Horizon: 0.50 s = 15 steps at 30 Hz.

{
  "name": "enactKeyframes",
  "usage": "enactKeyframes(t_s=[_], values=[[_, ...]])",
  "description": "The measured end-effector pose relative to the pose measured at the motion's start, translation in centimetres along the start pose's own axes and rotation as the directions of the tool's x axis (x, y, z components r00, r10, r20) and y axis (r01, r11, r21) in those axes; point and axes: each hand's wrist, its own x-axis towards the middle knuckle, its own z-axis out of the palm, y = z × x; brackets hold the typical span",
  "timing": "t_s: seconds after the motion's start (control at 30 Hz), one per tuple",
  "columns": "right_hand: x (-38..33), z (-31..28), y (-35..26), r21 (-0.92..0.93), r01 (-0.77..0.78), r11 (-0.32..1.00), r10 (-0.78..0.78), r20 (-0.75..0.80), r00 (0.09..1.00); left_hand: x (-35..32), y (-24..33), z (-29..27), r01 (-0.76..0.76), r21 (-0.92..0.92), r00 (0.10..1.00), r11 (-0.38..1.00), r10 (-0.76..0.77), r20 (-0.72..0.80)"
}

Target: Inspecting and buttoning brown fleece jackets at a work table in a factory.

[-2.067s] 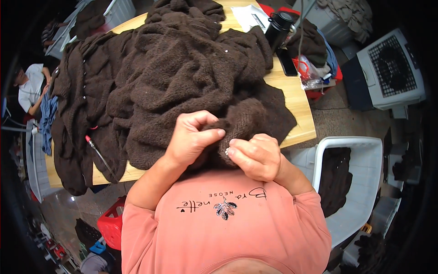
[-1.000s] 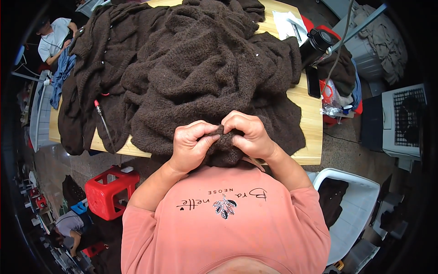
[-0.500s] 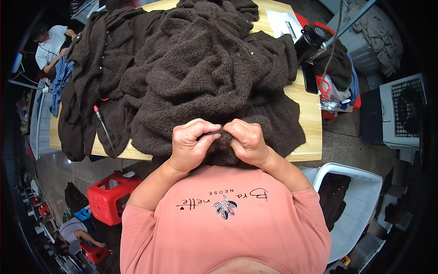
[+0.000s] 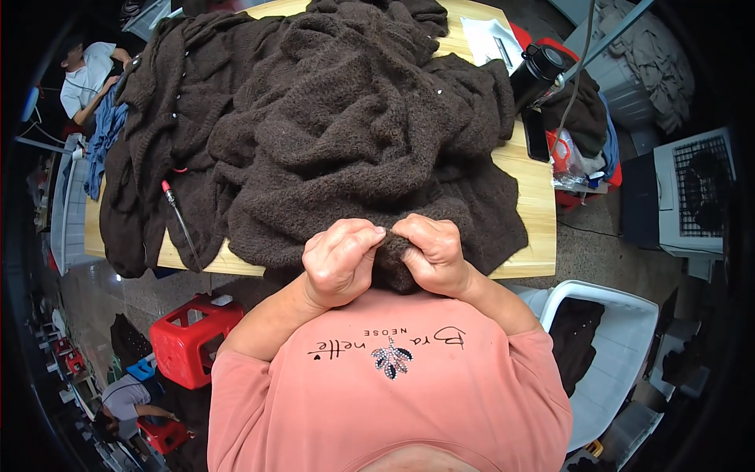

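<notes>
A large heap of dark brown knitted fabric [image 4: 330, 134] covers most of the wooden table [image 4: 537, 236], and its near part hangs over the front edge by my body. My left hand [image 4: 342, 259] pinches the fabric with thumb and fingertips. Close beside it, my right hand [image 4: 431, 250] grips the same cloth, fingers curled in. Only a small gap lies between the two sets of fingertips. Whether some finer thing, such as a thread, is held there is too small to tell. A tool with a red tip and slim metal shaft [image 4: 179, 220] rests on the fabric at left.
At the table's right stand a black flask [image 4: 539, 72], a phone [image 4: 535, 135] and white paper [image 4: 491, 43]. A white tub [image 4: 621, 370] with dark cloth is at lower right. A red stool [image 4: 189, 338] stands at lower left. One person [image 4: 90, 79] handles blue cloth at upper left; another [image 4: 130, 401] bends at lower left.
Both hands have come slightly down toward my body, with the pinched fabric between them. My left hand has turned, its fingers now more closed over the cloth. The heap has barely shifted.
</notes>
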Motion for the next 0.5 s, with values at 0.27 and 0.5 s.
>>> enactKeyframes(t_s=[0.27,0.5], values=[[1.3,0.7,0.4,-0.055,-0.027,0.998,0.027,-0.003,1.000,-0.3,-0.1,-0.3,-0.122,0.191,0.992,0.974,0.117,0.042],[0.5,-0.1,0.2,0.299,-0.084,0.951,0.066,0.070,0.995,-0.6,0.5,-0.8,-0.057,0.054,0.998,0.997,0.055,0.023]])
